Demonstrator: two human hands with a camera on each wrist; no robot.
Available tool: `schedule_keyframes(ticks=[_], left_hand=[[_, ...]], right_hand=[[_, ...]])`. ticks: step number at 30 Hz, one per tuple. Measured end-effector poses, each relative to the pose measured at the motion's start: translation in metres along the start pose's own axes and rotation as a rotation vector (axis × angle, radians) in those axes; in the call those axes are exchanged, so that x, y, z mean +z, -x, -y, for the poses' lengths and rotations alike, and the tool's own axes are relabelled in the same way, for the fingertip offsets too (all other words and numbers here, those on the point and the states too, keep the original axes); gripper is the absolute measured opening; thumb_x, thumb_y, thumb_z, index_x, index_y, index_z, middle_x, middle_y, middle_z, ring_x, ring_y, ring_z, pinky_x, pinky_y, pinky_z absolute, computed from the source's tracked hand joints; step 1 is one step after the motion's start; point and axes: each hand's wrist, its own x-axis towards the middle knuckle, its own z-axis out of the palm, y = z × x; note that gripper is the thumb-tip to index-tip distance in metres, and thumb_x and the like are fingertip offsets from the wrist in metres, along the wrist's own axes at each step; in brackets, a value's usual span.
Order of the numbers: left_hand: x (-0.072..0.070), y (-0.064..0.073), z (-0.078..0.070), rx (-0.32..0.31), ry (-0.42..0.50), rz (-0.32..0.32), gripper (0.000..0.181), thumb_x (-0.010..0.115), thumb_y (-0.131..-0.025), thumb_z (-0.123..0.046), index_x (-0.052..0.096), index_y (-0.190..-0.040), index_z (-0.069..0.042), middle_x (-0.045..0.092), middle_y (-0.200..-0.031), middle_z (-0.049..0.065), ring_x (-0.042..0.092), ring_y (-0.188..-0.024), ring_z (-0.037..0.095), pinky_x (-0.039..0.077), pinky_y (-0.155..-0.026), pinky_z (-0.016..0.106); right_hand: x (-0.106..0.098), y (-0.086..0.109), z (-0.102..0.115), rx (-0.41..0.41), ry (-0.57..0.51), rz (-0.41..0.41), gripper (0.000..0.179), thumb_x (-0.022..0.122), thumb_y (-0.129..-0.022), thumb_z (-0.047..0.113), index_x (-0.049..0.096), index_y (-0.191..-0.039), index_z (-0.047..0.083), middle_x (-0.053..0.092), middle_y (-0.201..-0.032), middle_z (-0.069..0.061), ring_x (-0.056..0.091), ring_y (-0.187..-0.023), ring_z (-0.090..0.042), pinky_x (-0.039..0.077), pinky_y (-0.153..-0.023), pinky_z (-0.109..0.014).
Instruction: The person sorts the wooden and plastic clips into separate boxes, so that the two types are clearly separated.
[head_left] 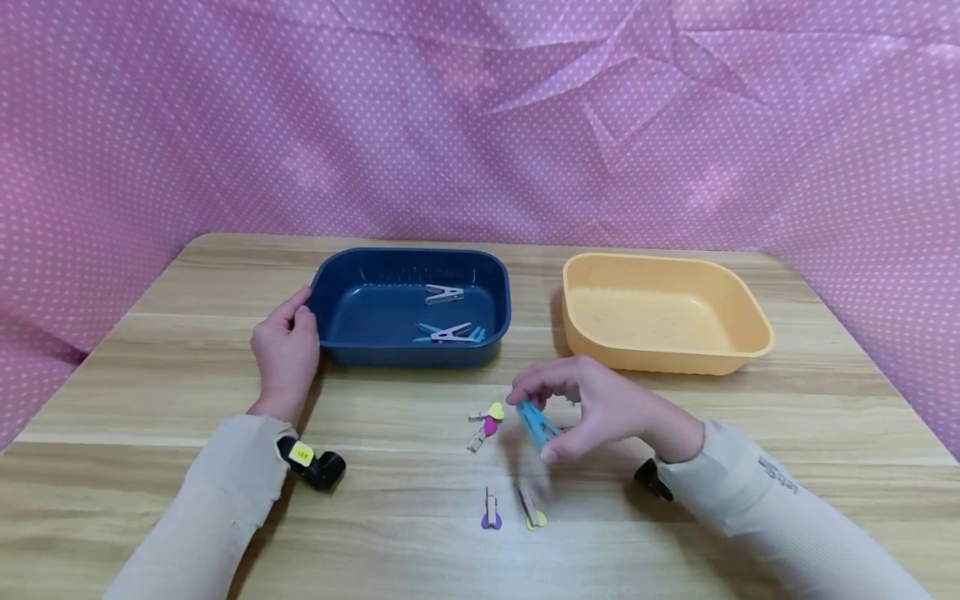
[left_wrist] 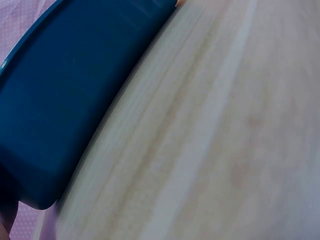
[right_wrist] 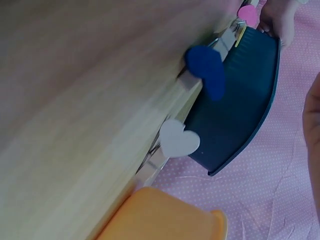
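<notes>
My left hand (head_left: pixel 285 358) grips the left rim of a dark blue plastic basin (head_left: pixel 412 357). Inside that basin lie a pale clothespin (head_left: pixel 444 293) toward the back and, near the front wall, a white clothespin (head_left: pixel 452 333) crossed over blue ones. Over the table, my right hand (head_left: pixel 600 408) pinches a light blue clothespin (head_left: pixel 536 425) between thumb and fingers. Left of it are small wooden clips with a yellow heart (head_left: pixel 496 411) and a magenta heart (head_left: pixel 491 426). Nearer me lie a purple-heart clip (head_left: pixel 491 510) and another yellow-heart clip (head_left: pixel 531 510).
A yellow-orange basin (head_left: pixel 759 354) stands at the right, behind my right hand. In the right wrist view, a blue-heart clip (right_wrist: pixel 206 65) and a white-heart clip (right_wrist: pixel 176 141) lie on the wooden table. Pink dotted cloth (head_left: pixel 480 125) hangs behind.
</notes>
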Motion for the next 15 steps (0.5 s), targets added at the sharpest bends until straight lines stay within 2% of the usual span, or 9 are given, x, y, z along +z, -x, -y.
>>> schedule_keyframes(ticks=[5, 15], left_hand=[[0.0006, 0.0000, 0.0004, 0.004, -0.005, -0.002, 0.037, 0.038, -0.097, -0.022, 0.055, -0.129, -0.016, 0.050, -0.135, -0.001, 0.043, -0.126, 0.008, 0.036, -0.105, 0.029], [-0.0008, 0.0008, -0.0022, -0.012, -0.001, 0.007, 0.037, 0.038, -0.097, -0.022, 0.054, -0.130, -0.016, 0.048, -0.137, -0.002, 0.042, -0.127, 0.008, 0.035, -0.105, 0.029]], right_hand=[[0.0006, -0.0048, -0.0003, 0.039, -0.016, -0.114, 0.049, 0.077, -0.067, 0.010, 0.061, -0.112, -0.003, 0.064, -0.105, -0.016, 0.056, -0.088, -0.016, 0.053, -0.078, -0.035], [-0.0025, -0.0106, 0.0043, 0.208, -0.134, -0.258, 0.052, 0.075, -0.073, 0.008, 0.057, -0.121, -0.002, 0.059, -0.118, -0.020, 0.056, -0.098, -0.022, 0.049, -0.090, -0.033]])
